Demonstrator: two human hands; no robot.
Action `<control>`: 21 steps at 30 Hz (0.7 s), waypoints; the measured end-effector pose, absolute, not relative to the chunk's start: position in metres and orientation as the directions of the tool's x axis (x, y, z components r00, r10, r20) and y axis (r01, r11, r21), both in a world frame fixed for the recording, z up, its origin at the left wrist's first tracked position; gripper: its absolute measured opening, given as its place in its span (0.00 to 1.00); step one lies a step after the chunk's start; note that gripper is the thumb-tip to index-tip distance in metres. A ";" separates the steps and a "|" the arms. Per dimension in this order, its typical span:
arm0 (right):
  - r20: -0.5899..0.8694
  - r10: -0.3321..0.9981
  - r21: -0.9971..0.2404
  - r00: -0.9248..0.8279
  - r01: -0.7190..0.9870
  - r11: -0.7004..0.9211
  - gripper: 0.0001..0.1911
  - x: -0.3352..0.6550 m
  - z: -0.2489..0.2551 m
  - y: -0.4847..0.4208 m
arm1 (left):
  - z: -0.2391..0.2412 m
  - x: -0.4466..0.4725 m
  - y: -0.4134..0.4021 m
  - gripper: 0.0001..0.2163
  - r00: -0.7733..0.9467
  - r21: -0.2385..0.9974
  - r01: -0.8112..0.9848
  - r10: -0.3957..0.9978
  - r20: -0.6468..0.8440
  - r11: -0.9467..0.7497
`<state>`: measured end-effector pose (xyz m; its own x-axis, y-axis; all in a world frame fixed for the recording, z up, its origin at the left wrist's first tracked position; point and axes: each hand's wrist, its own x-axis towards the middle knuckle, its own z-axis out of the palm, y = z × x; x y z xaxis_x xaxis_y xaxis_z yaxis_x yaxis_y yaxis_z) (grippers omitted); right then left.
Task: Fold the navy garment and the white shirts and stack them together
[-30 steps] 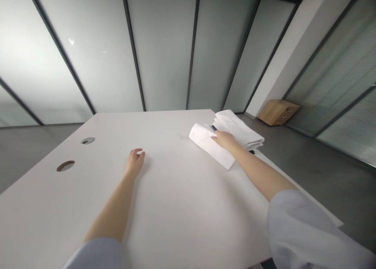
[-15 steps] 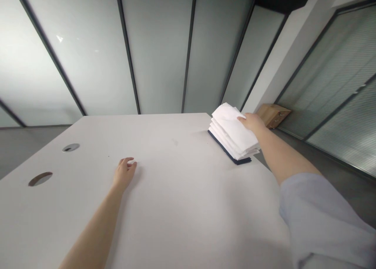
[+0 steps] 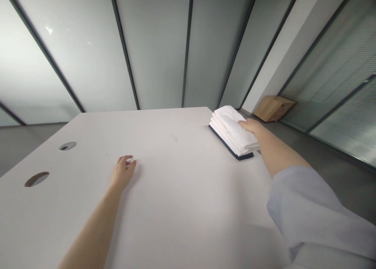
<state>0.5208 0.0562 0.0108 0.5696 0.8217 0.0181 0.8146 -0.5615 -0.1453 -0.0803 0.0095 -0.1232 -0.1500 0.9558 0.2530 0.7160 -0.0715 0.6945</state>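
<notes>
A pile of folded white cloth rests on a folded dark navy piece at the right edge of the table. My right hand grips the pile from its right side. Its thumb lies on top of the white cloth, while the other fingers are mostly hidden behind the hand and pile. My left hand hovers at or just over the tabletop, left of centre. Its fingers are loosely curved and apart, with nothing in them; a soft shadow falls beside it.
The white table has two round holes near its left side, the nearer hole being larger. Beyond the right edge, a wooden drawer cabinet stands on the grey floor. Frosted glass panels line the back.
The top of the white pile and my right hand have come down slightly relative to the table. My left hand stays nearly still. The view has shifted a little.
</notes>
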 end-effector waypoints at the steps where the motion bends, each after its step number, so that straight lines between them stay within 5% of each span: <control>1: 0.027 0.825 -0.144 0.565 0.819 -0.556 0.34 0.519 0.015 0.053 | -0.123 -0.080 0.010 0.14 -0.151 0.692 0.719 0.955 0.254 -0.071; 11: 0.540 0.802 -0.105 0.255 0.966 -0.237 0.23 0.439 0.032 0.018 | -0.126 -0.076 0.010 0.13 -0.100 0.650 0.753 0.959 0.266 -0.101; 15: 0.534 0.839 -0.140 0.105 0.990 -0.035 0.21 0.372 0.000 0.017 | -0.124 -0.071 0.009 0.13 -0.062 0.590 0.799 0.960 0.271 -0.115; 21: 0.327 0.934 -0.202 -0.145 0.954 0.219 0.19 0.270 -0.076 0.012 | -0.120 -0.064 0.000 0.17 -0.002 0.391 0.913 0.957 0.290 -0.116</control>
